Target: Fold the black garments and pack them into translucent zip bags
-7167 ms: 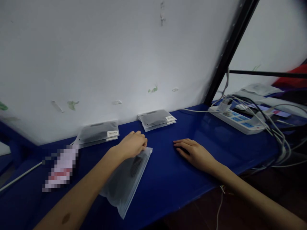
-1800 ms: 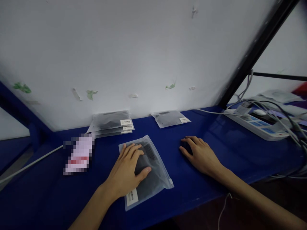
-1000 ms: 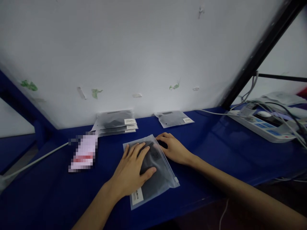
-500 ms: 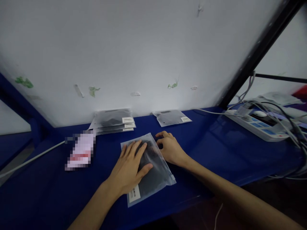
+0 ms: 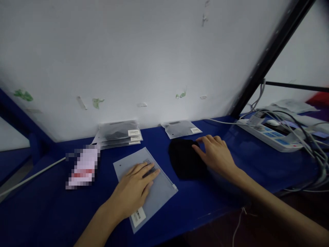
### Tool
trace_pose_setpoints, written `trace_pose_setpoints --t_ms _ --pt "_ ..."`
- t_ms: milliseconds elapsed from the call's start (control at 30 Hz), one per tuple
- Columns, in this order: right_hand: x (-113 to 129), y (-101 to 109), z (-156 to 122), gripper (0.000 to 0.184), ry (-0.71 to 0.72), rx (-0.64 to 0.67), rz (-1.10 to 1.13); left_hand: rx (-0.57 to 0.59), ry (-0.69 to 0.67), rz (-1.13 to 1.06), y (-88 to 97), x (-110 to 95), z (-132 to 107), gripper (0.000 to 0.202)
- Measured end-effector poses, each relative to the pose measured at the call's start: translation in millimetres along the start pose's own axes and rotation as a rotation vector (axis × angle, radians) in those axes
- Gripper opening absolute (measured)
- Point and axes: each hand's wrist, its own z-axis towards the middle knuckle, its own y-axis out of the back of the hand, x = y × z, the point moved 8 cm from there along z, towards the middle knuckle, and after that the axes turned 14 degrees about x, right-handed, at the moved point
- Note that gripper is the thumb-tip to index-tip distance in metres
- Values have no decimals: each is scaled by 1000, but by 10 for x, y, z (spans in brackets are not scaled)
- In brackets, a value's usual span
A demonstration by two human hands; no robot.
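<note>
A frosted zip bag [image 5: 156, 192] with a white label and a slider lies flat and pale on the blue table, with nothing dark showing inside. My left hand [image 5: 133, 188] rests on it, fingers stretched out and pressing it down. To the right of the bag is a piece of folded black cloth [image 5: 186, 159], apart from the bag. My right hand [image 5: 217, 154] grips its right edge, thumb on the near side and fingers over the far corner. What garment the cloth is, I cannot make out.
Several filled zip bags [image 5: 118, 132] are stacked by the wall on the left, and another filled bag [image 5: 181, 128] lies right of them. A blurred pink packet [image 5: 86, 166] sits at the left. On the right are a power strip [image 5: 272, 137] and tangled cables [image 5: 308, 137].
My right hand has drawn the black cloth out of the zip bag to the right. The bag, dark inside before, is now pale under my left hand.
</note>
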Motion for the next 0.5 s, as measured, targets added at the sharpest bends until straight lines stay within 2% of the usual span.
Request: trace_pose_setpoints --t_ms 100,233,367,500 --pt "358 28 -107 41 128 88 1 -32 12 -17 50 50 -30 42" --pt "786 18 -264 44 272 162 -31 -94 121 -61 125 170 -44 33" --pt "966 33 -346 42 372 150 21 -135 210 -66 161 258 -58 30" --pt "1024 28 -379 43 428 137 76 -170 183 -27 178 201 -61 32"
